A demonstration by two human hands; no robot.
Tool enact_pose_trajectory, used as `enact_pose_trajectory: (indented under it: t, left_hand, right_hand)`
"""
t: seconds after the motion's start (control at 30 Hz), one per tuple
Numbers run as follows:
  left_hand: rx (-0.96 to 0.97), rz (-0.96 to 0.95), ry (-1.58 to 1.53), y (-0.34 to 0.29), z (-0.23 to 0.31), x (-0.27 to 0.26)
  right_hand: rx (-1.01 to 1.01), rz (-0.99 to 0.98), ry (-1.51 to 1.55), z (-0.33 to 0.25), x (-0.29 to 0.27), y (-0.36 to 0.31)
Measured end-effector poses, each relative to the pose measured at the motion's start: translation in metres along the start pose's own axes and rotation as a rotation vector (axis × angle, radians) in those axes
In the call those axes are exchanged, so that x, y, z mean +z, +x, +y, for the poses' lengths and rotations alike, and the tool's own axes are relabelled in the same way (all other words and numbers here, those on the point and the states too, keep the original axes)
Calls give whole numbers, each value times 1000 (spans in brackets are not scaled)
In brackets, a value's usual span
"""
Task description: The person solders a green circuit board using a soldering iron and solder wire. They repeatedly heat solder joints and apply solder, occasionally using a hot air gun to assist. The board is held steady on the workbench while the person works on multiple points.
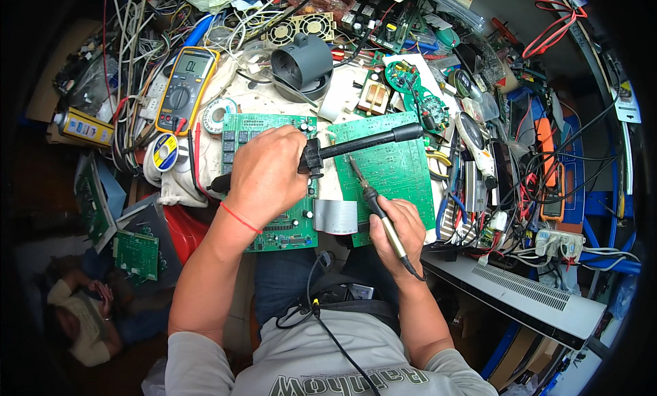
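Note:
My left hand (268, 170) is closed around a black solder sucker (359, 144), whose long plunger rod points right across the boards. Between the fingers of my right hand (398, 235) is a soldering iron (384, 220), its metal tip angled up and away over the right-hand green circuit board (404, 184). Whether the tip touches that board I cannot tell. Beneath my left hand lies another green circuit board (294, 221) with black components, partly hidden by the hand. A flat grey ribbon cable (335, 217) spans the two boards.
A yellow multimeter (187, 89) and solder spools (165, 152) stand left. Behind the boards is a dark grey round holder (301, 62). Tangled cables and tools crowd the right side, near a power strip (559, 244). Another person (85, 314) is at lower left.

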State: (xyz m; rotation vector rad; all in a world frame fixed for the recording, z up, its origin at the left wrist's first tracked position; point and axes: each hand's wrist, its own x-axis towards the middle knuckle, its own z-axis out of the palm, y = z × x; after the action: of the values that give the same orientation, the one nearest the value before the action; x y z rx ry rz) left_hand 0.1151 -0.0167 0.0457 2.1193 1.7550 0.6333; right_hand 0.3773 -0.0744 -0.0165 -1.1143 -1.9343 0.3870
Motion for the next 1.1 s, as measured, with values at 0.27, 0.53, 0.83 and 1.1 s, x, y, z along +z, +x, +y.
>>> enact_pose_trajectory:
  t: [0.27,0.53,0.83,1.1]
  left_hand:
    - [11,7,6,0,0,1]
    - [4,5,11,0,1,1]
    - [-32,64,-133,-19,4,-23]
    - [-132,75,-224,-65,2,-58]
  right_hand:
    - [24,-8,15,1,-2,0]
    - [30,-1,19,1,-2,1]
    - [108,78,139,2,-7,-4]
    - [62,23,60,2,-4,-2]
